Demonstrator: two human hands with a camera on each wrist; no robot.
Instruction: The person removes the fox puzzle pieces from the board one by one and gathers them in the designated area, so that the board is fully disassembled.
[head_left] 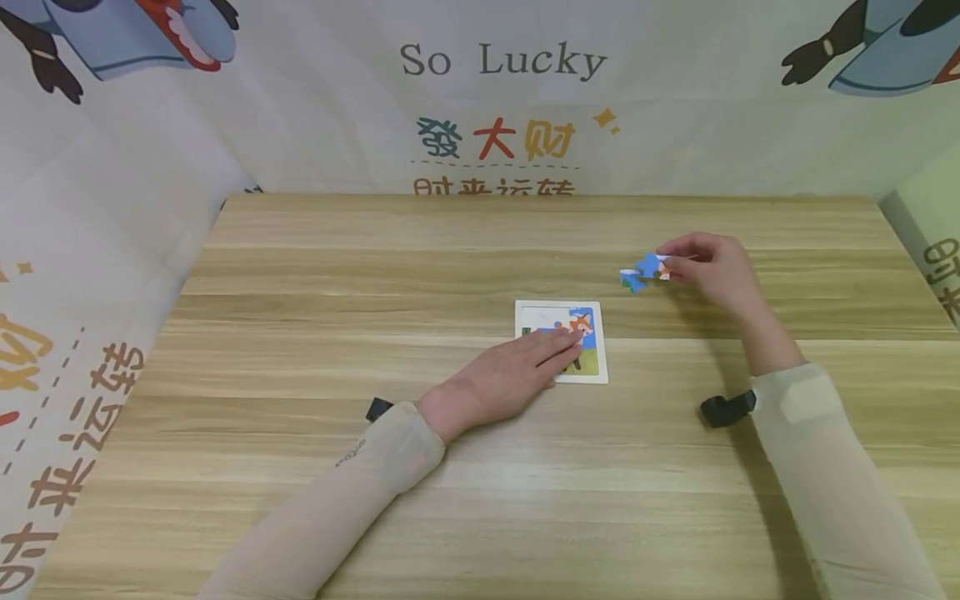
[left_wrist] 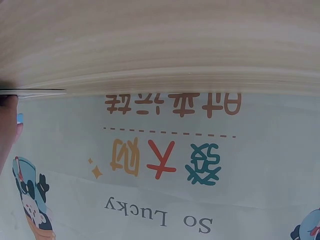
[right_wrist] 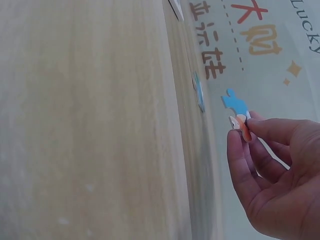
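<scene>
A small square jigsaw puzzle board (head_left: pixel 602 354) with a white border lies mid-table, part of its fox picture visible. My left hand (head_left: pixel 504 375) lies over its lower left part with straight fingers, hiding some of the picture. Farther back on the right, my right hand (head_left: pixel 718 268) pinches a blue and orange jigsaw piece (right_wrist: pixel 237 106) between thumb and fingers, raised above the table in the right wrist view. A second jigsaw piece (head_left: pixel 631 282), blue and green, lies on the table just left of it and is partly overlapped in the head view.
The wood-grain table (head_left: pixel 315 283) spreads around both hands. A white printed cloth (head_left: pixel 322 108) hangs behind its back edge and along the left side. Dark wrist cameras (head_left: pixel 727 409) stick out beside both sleeves.
</scene>
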